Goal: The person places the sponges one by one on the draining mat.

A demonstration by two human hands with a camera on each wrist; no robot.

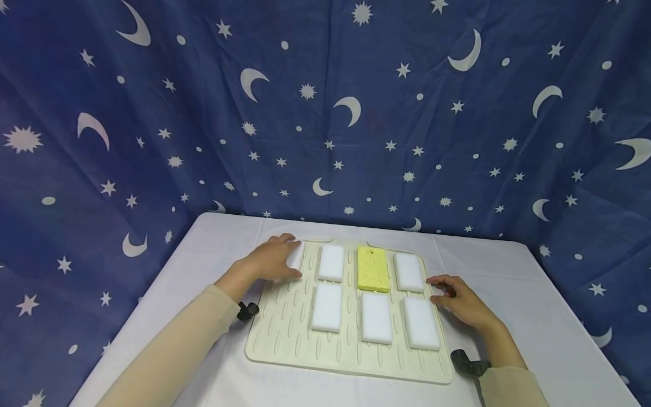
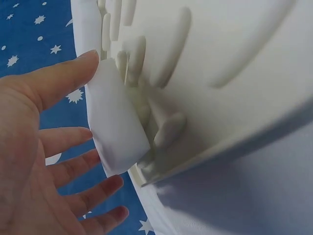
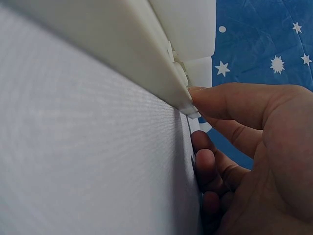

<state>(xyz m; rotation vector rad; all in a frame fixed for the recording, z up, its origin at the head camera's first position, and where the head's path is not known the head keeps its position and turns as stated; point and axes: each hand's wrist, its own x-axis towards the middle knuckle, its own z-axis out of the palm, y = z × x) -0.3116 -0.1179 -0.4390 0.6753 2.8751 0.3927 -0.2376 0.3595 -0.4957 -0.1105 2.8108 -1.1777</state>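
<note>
A cream drying mat (image 1: 285,342) with raised oval ribs lies on the table and bears several white sponge blocks and one yellow sponge (image 1: 373,268). At its far left corner, my left hand (image 1: 273,260) holds a white sponge (image 2: 115,117) lengthwise, thumb at the near end and fingers along the far end. The fingers partly hide this sponge in the head view. My right hand (image 1: 460,299) rests by the mat's right edge, thumb and forefinger touching the rim (image 3: 181,100) with a gap between them. Its other fingers curl loosely against the tablecloth.
Two white sponges (image 1: 408,272) (image 1: 421,323) lie nearest the right hand, at the mat's right side. A white cloth covers the table (image 1: 513,282). Behind it hangs a blue curtain (image 1: 325,113) with moons and stars. Each wrist wears a black camera mount (image 1: 248,311).
</note>
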